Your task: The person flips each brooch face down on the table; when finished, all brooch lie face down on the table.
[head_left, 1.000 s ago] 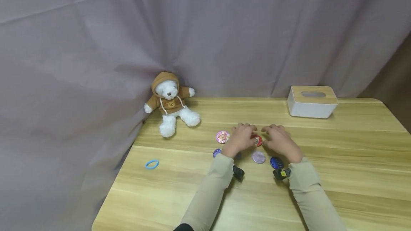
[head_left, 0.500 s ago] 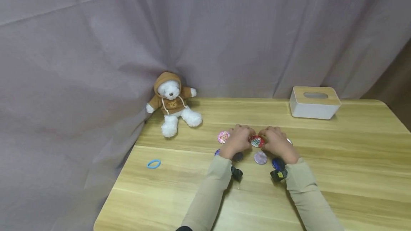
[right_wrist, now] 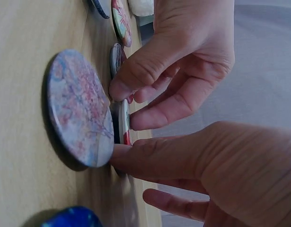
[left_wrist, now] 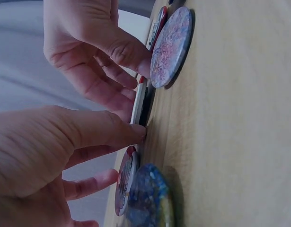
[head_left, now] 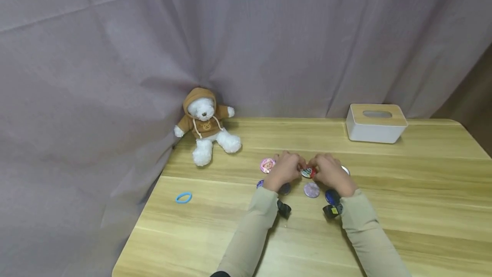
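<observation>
A round red button badge (head_left: 307,172) with a green tree-like pattern is between my two hands. My left hand (head_left: 285,171) pinches its left edge, thumb at the near side and fingers behind. My right hand (head_left: 331,172) pinches the right edge the same way. In the right wrist view the badge (right_wrist: 124,124) stands edge-on, just above the wood. Nearer to me lies a lilac badge (head_left: 311,190). A dark badge (head_left: 285,189) is by my left wrist, a dark blue badge (head_left: 332,197) by my right. My fingers hide part of the red badge.
Left of my left hand lie a pink badge (head_left: 267,165) and a partly hidden purple badge (head_left: 260,184). A white-rimmed badge (head_left: 346,169) shows beyond my right hand. Further off are a blue band (head_left: 183,198), a plush bear (head_left: 205,125) and a tissue box (head_left: 376,124).
My hands, apart on both sides of the red badge a second ago, have closed in and taken hold of its edges. The right hand moved left, uncovering the white-rimmed badge.
</observation>
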A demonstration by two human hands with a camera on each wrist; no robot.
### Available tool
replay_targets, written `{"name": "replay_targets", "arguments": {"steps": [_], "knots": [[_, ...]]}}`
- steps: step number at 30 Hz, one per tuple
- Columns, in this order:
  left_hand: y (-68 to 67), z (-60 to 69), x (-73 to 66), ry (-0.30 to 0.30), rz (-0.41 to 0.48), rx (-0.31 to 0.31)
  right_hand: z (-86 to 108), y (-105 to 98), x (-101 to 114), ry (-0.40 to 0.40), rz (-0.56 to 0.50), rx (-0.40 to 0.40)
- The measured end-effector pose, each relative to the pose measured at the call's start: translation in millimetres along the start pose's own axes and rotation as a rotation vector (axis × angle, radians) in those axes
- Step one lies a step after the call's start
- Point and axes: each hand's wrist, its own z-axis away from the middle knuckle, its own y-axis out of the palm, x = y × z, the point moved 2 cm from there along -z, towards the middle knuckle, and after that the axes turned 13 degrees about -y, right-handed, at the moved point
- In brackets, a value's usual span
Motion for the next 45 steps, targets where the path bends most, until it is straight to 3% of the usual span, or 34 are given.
{"name": "replay_targets", "arguments": {"steps": [7, 15, 27, 35, 45], "knots": [[-1.4, -0.8, 1.7, 0.015, 0.022, -0.021, 3.6, -5, -4, -0.041, -0.026, -0.005], [-4.8, -0.3, 1.5, 0.009, 0.077, -0.029, 7.6, -12, -5, -0.032, -0.033, -0.048], [-6.9, 0.8, -5.1, 0.034, 0.083, -0.072, 9.6, -25, -6, -0.019, -0.037, -0.082], [-2.3, 1.7, -15.0, 0.056, 0.047, -0.092, 11.5, -20, -10, 0.013, -0.035, -0.039], [-0.1, 1.2, -10.7, 0.028, 0.037, -0.103, 10.2, -13, -7, 0.014, -0.072, -0.072]]}}
